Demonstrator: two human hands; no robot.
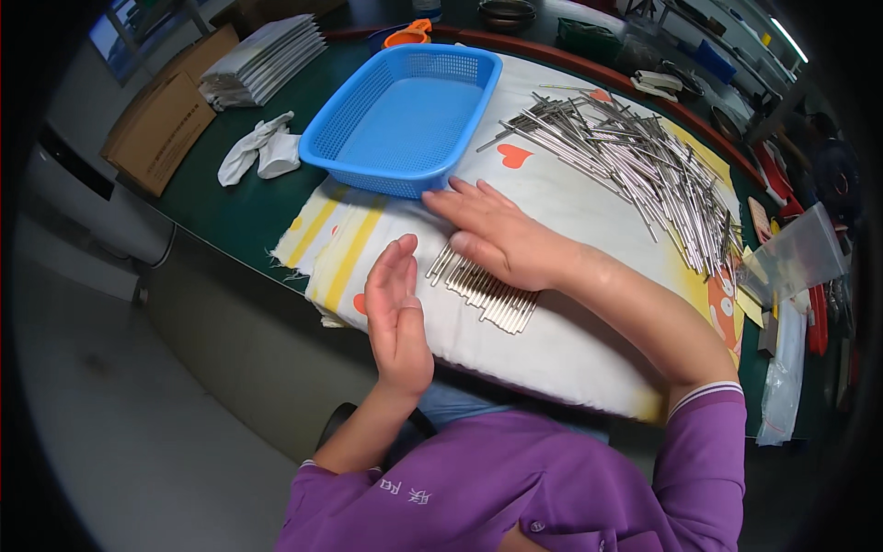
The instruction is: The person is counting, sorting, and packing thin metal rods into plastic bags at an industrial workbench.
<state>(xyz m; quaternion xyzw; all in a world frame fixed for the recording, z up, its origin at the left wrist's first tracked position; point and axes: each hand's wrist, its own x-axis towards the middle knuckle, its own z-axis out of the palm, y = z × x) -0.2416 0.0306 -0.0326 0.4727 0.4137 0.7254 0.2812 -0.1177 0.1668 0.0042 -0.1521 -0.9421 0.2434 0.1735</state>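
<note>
Rods (pixel 485 290) of thin, stiff, slick-looking metal lie side by side on the white cloth (pixel 561 345) under your flat, open right hand (pixel 501 241), gripping nothing, your left hand (pixel 397 317) open edgewise beside them; they probably roll, so pinch the ends.

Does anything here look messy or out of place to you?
Mostly the big heap of metal rods: they lie criss-crossed on the cloth, unlike the neat row under the right hand. White gloves lie crumpled beside the empty blue basket. Nothing looks spilled or broken.
</note>
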